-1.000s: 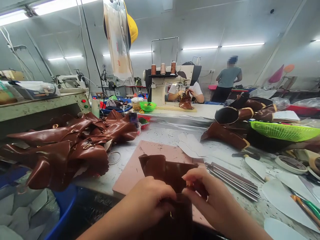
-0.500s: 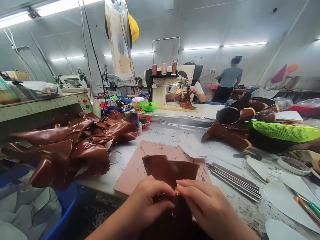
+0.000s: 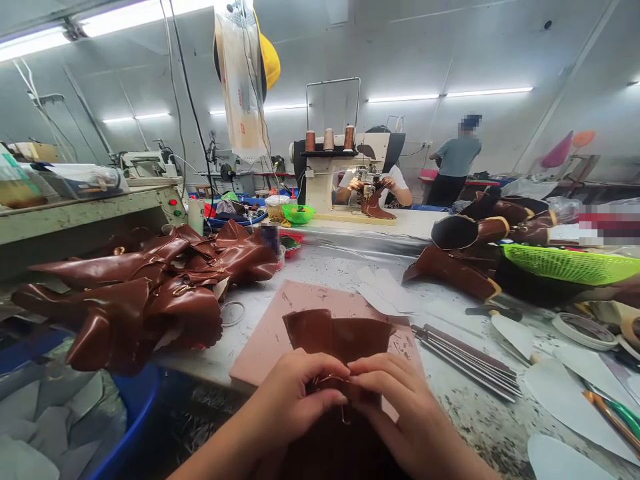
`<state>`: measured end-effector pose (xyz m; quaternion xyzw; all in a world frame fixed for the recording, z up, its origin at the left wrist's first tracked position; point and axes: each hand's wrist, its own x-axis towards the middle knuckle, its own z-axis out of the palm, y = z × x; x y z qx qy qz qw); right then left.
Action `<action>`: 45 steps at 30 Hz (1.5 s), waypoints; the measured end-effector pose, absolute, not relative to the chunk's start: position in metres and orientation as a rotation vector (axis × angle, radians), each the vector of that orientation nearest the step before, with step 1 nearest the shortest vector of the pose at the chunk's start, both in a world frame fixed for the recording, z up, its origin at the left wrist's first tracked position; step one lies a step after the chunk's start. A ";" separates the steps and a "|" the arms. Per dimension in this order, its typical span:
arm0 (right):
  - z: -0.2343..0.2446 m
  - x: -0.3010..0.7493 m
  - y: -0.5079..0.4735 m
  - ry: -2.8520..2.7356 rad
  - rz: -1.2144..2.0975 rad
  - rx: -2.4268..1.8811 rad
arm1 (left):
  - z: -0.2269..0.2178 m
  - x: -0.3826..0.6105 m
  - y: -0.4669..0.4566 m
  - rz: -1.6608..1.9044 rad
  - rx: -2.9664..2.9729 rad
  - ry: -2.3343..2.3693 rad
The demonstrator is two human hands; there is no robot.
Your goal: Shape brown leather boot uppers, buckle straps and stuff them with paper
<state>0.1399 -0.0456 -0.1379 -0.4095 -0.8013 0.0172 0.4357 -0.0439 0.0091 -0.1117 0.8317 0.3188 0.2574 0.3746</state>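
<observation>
No text can be read; the red print on the hanging bag [image 3: 240, 80] is too small.

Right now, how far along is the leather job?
Looks done: the pile of brown pieces at left, several showing metal rings. In hand: left hand and right hand pinch a metal ring on one brown leather piece over the pink mat. Remaining: unclear; the stack at right may wait.
</observation>
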 end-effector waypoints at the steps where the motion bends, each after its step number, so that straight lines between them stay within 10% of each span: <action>1: -0.138 0.140 -0.046 -1.988 0.116 -1.024 | -0.109 -0.044 0.009 0.607 2.181 0.815; 23: -0.094 0.148 -0.051 -2.199 0.809 -1.579 | -0.089 -0.043 0.001 0.119 2.293 0.969; 45: -0.118 0.154 -0.051 -1.888 1.045 -1.351 | -0.110 -0.045 -0.001 0.496 2.581 0.564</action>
